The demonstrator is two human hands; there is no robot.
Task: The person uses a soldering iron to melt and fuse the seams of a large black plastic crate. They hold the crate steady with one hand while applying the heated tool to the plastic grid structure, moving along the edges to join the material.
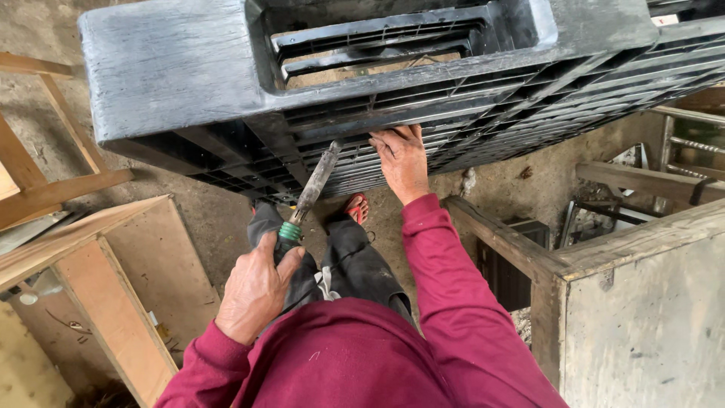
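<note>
A large black plastic pallet (pixel 174 68) stands tilted in front of me, its ribbed underside facing me. My left hand (pixel 255 291) grips the handle of a long grey tool (pixel 317 181) with a green collar; the tool's tip points up against the pallet's ribs. My right hand (pixel 402 160) presses flat against the ribbed edge of the pallet, just right of the tool's tip. Both arms wear dark red sleeves. My dark trousers and a red sandal (pixel 356 208) show below the pallet.
Wooden frames and plywood boards (pixel 113 302) lie at the left. A wooden crate or bench with a thick beam (pixel 604 249) stands at the right, with metal parts behind it. Bare concrete floor (pixel 204 219) lies between them.
</note>
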